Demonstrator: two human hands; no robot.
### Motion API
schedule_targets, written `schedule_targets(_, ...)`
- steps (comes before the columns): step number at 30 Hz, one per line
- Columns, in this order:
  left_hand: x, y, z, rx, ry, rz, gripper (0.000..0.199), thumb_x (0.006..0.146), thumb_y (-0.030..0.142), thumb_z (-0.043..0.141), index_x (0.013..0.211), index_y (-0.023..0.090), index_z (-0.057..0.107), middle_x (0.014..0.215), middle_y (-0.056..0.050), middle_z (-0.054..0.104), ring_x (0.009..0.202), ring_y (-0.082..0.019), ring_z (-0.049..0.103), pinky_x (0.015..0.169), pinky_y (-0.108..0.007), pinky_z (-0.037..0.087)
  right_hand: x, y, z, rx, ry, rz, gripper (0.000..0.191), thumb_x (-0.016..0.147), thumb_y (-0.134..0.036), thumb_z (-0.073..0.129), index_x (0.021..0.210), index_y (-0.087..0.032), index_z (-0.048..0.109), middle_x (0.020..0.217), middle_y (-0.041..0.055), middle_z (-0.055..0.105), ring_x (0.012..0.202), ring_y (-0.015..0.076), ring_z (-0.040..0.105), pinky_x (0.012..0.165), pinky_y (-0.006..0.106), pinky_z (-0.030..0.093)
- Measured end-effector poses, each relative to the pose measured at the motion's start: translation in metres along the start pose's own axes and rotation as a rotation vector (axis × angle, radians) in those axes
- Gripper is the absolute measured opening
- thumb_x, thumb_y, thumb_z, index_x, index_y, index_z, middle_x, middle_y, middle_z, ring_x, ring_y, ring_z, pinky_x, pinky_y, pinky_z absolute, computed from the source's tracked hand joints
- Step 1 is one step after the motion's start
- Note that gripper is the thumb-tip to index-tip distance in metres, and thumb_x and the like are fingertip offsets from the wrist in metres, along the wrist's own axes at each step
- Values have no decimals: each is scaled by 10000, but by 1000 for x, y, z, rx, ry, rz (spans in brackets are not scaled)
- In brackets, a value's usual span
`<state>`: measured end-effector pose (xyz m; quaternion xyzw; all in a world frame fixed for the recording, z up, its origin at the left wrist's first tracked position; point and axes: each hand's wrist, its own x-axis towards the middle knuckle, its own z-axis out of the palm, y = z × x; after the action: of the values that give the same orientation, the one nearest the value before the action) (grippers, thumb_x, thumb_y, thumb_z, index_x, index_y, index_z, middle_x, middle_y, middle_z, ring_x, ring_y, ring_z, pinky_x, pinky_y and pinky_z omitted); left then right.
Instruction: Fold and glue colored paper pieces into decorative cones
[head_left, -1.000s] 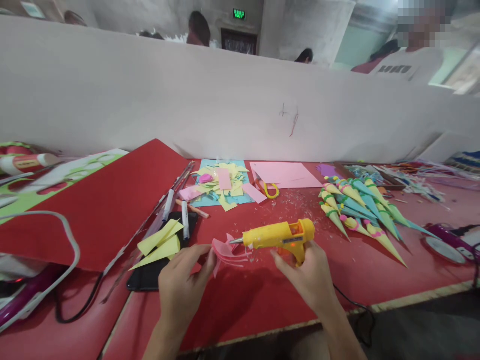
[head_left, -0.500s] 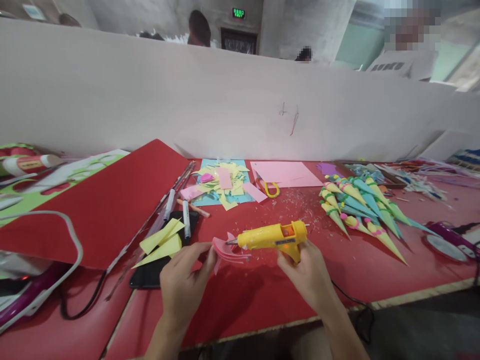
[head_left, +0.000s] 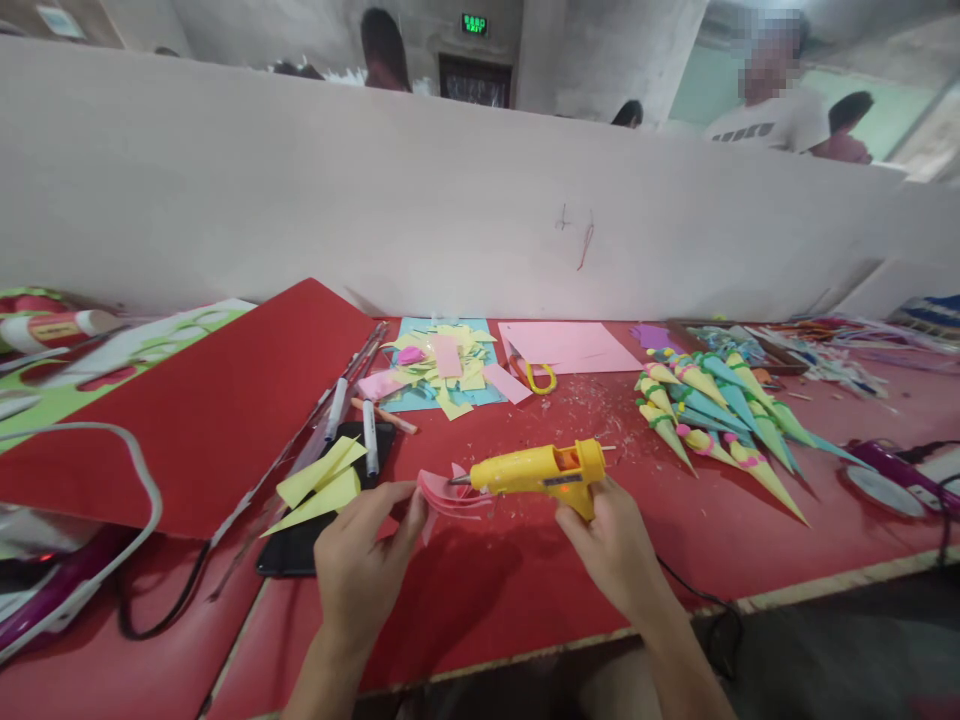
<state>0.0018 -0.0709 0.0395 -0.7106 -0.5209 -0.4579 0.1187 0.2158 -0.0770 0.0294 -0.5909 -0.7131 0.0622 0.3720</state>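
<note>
Between the thumb and fingers of my left hand [head_left: 367, 550] is a curved pink paper piece [head_left: 442, 493] with several layered strips. My right hand [head_left: 611, 545] grips a yellow glue gun [head_left: 532, 470] by its handle, with the nozzle pointing left. The nozzle tip lies at the pink piece's inner side; whether it touches cannot be made out. A glue stick pokes out of the gun's rear. Beside my left hand, folded yellow paper strips [head_left: 322, 490] lie partly over a black phone [head_left: 292, 552].
Yellow and pink paper scraps [head_left: 450, 365] are heaped on a blue sheet, near scissors [head_left: 538, 375] and a pink sheet [head_left: 574, 347]. Decorated paper cones [head_left: 720, 410] are piled right. A large red board [head_left: 195, 410] leans at left. A white partition [head_left: 450, 200] stands behind; people are beyond it.
Both hands, the pink paper piece and the glue gun have shifted slightly left together. The view has moved a little, and the people behind the partition have changed position.
</note>
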Motion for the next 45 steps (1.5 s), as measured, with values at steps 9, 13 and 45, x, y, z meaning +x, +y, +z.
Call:
schedule_targets(9,-2,-6,-1,42,43,43,228,816,274,460,654,164,575,514,17,594,449,-87,540,478,-170,404,0,1,3,-36,10,-15,199,708,-137,374,787,-161,556,605,21,558,539,155,545,491,217,378)
schedule_targets(13,-1,-5,-2,25,52,57,225,818,270,458,650,165,564,509,16,590,456,-90,544,485,-172,406,0,2,5,-103,-6,-15,214,707,-132,383,812,-160,568,625,32,579,558,172,564,502,231,391)
schedule_targets(45,4,-30,-4,11,65,-98,199,796,293,472,690,177,595,539,18,603,453,-95,533,456,-177,379,15,76,-14,-436,239,433,547,765,-406,472,1204,-89,394,1130,232,468,1033,389,437,783,548,354)
